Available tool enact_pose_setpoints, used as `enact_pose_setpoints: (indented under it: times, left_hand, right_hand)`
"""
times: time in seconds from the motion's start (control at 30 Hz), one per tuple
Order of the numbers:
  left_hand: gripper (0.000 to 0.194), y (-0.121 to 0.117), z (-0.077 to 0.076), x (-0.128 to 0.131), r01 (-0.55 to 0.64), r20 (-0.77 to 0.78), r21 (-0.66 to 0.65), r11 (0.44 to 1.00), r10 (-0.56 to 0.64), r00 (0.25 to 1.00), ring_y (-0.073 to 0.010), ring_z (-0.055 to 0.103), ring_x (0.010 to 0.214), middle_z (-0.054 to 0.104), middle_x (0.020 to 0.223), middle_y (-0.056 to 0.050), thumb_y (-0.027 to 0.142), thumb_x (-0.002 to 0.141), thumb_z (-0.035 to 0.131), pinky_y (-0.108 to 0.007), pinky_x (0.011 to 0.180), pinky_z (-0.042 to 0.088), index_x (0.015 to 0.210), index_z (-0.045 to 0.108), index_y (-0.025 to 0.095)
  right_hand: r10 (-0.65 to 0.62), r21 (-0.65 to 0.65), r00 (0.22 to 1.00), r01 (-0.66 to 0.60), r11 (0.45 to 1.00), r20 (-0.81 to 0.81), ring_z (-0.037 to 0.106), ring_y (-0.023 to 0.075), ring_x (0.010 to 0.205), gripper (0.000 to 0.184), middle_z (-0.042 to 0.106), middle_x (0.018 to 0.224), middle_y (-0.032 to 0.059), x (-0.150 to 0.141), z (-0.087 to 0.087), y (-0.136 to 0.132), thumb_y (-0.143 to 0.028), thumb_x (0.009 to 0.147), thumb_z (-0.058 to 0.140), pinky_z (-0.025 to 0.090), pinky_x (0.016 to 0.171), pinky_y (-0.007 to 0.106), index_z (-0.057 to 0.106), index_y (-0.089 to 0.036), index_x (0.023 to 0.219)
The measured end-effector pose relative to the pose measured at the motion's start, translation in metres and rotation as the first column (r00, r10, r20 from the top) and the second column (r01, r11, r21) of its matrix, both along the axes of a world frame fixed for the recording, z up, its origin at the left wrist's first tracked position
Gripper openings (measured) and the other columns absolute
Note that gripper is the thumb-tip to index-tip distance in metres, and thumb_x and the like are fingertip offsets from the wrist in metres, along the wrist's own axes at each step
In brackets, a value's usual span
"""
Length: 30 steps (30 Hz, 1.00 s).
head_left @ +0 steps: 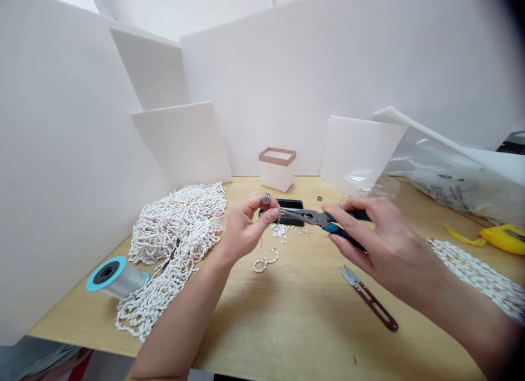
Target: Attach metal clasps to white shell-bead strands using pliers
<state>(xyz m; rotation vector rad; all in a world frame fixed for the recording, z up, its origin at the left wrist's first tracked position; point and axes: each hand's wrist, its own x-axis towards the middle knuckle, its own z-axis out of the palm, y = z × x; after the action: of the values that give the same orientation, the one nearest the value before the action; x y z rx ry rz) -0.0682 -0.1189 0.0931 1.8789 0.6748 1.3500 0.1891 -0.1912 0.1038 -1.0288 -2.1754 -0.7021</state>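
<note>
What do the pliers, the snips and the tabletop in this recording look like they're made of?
The pliers look like dull grey steel, with glossy blue plastic or rubber grips. The snips have bright metal blades, probably steel, and a dark red coated handle. The tabletop looks like pale unpainted plywood or similar light wood, judging by its visible grain.

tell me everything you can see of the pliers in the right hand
The pliers have long, narrow grey metal-looking jaws, a pivot with a cut-out, and two blue grips. They lie nearly level above the wooden table, tips pointing left, grips wrapped by the right hand. The tips meet a tiny item pinched by the left hand; what the item is, is too small to tell.
</note>
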Motion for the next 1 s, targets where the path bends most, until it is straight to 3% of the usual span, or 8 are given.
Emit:
enact_pose_setpoints:
  times: [0.23, 0.73, 1.0]
  left_hand:
    - [0.021, 0.0, -0.001, 0.001, -0.013, 0.016, -0.017, 1.0, 0.013, 1.0, -0.0153, 0.054, 0.074, 0.059, 0.078, -0.003, 0.038, 0.09, 0.069, -0.028, 0.07, 0.044, 0.085, 0.067, 0.018]
    - [0.017, 0.0, -0.003, 0.0, -0.021, 0.027, 0.057, 0.998, 0.019, 0.999, -0.0152, 0.054, 0.076, 0.058, 0.079, -0.003, 0.033, 0.091, 0.068, -0.028, 0.072, 0.043, 0.086, 0.066, 0.018]
    - [0.018, 0.002, -0.005, 0.001, 0.007, 0.049, -0.002, 1.0, -0.007, 0.999, -0.0148, 0.053, 0.075, 0.058, 0.079, -0.003, 0.035, 0.09, 0.069, -0.027, 0.07, 0.043, 0.085, 0.067, 0.018]
  right_hand:
    - [-0.005, -0.047, 1.0, 0.004, 0.999, -0.015, 0.059, 0.0314, 0.1, 0.042, 0.059, 0.11, 0.0154, 0.002, 0.0, -0.001, -0.024, 0.096, 0.057, 0.053, 0.084, 0.046, 0.055, -0.02, 0.137]
    - [0.056, -0.01, 0.998, -0.056, 0.998, 0.015, 0.058, 0.0297, 0.097, 0.042, 0.058, 0.108, 0.0166, 0.002, -0.003, 0.003, -0.018, 0.094, 0.061, 0.052, 0.083, 0.043, 0.052, -0.013, 0.135]
    - [0.108, -0.144, 0.982, -0.131, 0.981, -0.158, 0.063, 0.0254, 0.097, 0.031, 0.063, 0.108, 0.0135, -0.001, -0.01, 0.006, -0.022, 0.097, 0.057, 0.054, 0.083, 0.038, 0.061, -0.018, 0.128]
